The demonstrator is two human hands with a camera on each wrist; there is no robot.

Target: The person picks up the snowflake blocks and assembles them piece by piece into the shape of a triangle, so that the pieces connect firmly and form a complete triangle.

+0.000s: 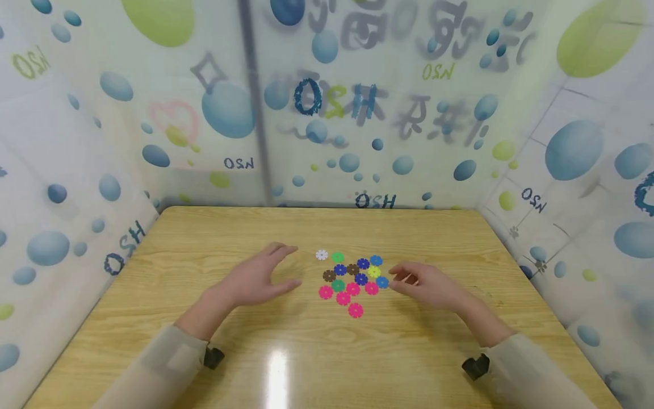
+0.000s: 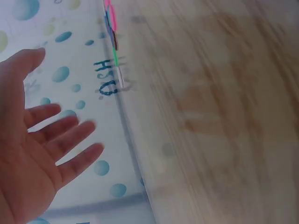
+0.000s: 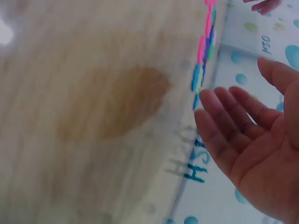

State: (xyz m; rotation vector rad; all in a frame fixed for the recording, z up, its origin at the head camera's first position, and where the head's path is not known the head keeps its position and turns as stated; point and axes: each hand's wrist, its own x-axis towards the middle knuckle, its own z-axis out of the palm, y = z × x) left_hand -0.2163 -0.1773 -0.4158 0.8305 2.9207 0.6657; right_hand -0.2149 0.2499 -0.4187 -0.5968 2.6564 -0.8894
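Note:
Several flat, notched plastic discs lie in a loose cluster mid-table in the head view. A white disc (image 1: pixel 321 255) and a green disc (image 1: pixel 337 257) are at its far left, and a pink disc (image 1: pixel 355 310) is nearest me. Brown, dark blue and yellow ones lie between. My left hand (image 1: pixel 258 278) is held left of the cluster, thumb and fingers apart, holding nothing. On the other side, my right hand (image 1: pixel 426 284) has loosely bent fingers, its fingertips close beside a blue disc (image 1: pixel 382 282). The right wrist view shows that palm (image 3: pixel 261 163) bare.
The wooden table (image 1: pixel 204 227) reaches back to a white curtain (image 1: pixel 286 147) printed with blue and green drops, which also runs along both sides. Dark wrist straps (image 1: pixel 476 367) sit at the sleeve cuffs. Light glares off the near tabletop.

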